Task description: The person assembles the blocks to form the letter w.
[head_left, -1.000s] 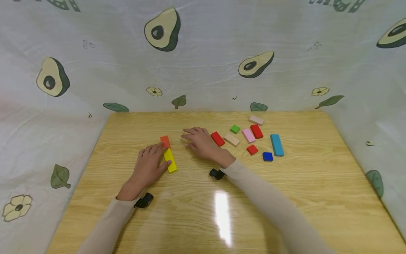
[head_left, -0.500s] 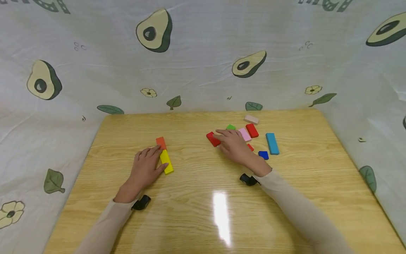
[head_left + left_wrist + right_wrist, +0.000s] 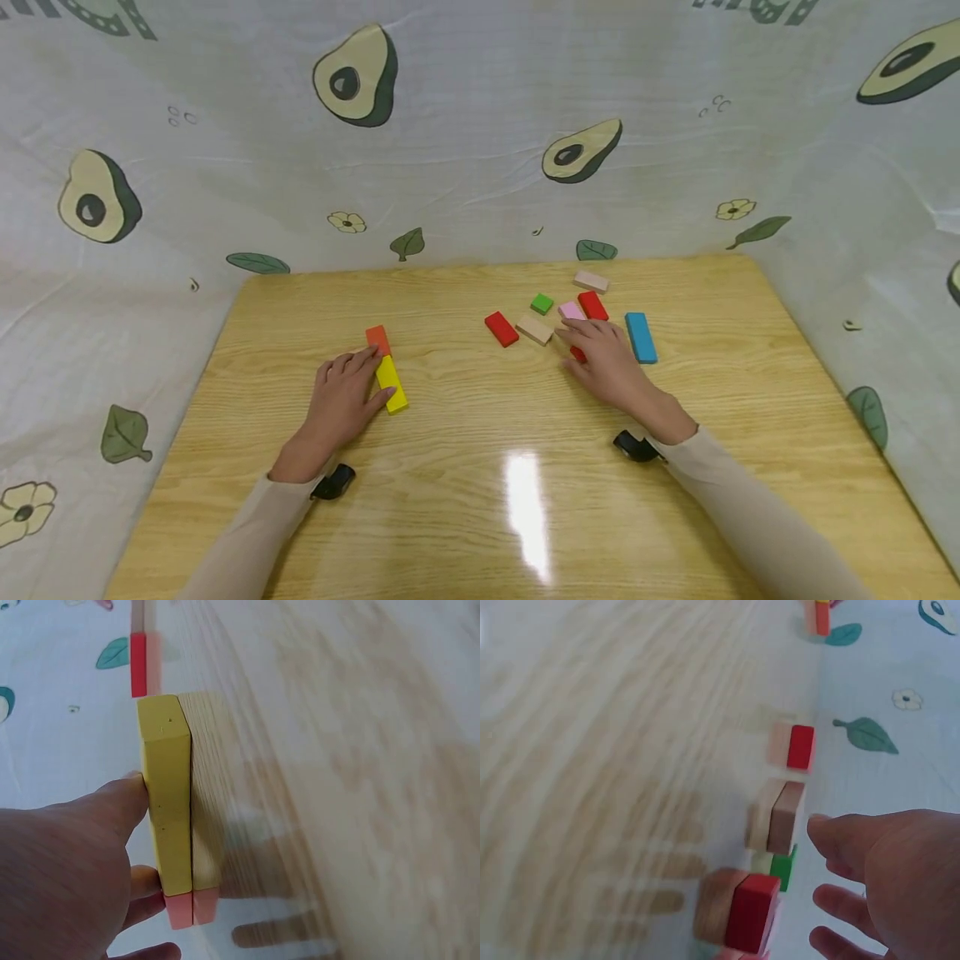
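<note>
My left hand [image 3: 339, 404] rests on two blocks lying end to end at the left of the table. Its fingertips touch near where the orange block [image 3: 377, 336] meets the yellow block [image 3: 394, 390]; the thumb lies on top of the yellow one. In the left wrist view, thumb and fingers are along one face of the yellow block [image 3: 169, 810]. Holding nothing, my right hand [image 3: 611, 367] hovers over the loose blocks with fingers extended. It partly covers a small red block [image 3: 577, 354] and a pink block [image 3: 571, 311]. The dark blue block is hidden under it.
Around the right hand lie a beige block [image 3: 534, 329], a red block [image 3: 501, 329], a green block [image 3: 542, 303], another red block [image 3: 593, 306], a pale pink block [image 3: 591, 282] and a light blue block [image 3: 641, 337]. An avocado-print cloth [image 3: 465, 183] borders the wooden table [image 3: 450, 500].
My right hand has moved rightward from beside the left hand, passing over the beige block, to above the small red block. The left hand stays on the orange and yellow blocks.
</note>
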Motion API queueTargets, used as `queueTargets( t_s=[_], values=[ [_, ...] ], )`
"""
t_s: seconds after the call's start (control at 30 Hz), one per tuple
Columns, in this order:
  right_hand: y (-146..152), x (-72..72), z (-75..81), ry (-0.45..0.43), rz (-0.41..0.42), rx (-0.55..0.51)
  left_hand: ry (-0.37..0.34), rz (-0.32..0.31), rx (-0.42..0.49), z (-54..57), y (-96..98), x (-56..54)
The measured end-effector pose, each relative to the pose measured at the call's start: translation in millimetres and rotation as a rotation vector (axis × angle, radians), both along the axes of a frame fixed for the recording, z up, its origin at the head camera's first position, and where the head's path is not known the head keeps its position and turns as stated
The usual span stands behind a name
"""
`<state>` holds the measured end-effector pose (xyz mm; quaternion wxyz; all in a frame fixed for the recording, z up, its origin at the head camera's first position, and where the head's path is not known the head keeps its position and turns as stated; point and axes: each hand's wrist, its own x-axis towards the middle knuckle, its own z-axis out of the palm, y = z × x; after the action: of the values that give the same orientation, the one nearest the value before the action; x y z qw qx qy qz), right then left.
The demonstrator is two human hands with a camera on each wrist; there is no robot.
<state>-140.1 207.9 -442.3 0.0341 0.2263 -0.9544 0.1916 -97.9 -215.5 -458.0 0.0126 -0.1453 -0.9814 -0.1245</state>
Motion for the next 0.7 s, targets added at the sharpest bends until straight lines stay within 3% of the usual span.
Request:
queueTargets(
  t_s=[0.7],
  values=[
    [24,14.4,-11.7,0.055,-0.074,0.033,0.006,0.003,0.025,0.4,1.4,0.7]
  ],
)
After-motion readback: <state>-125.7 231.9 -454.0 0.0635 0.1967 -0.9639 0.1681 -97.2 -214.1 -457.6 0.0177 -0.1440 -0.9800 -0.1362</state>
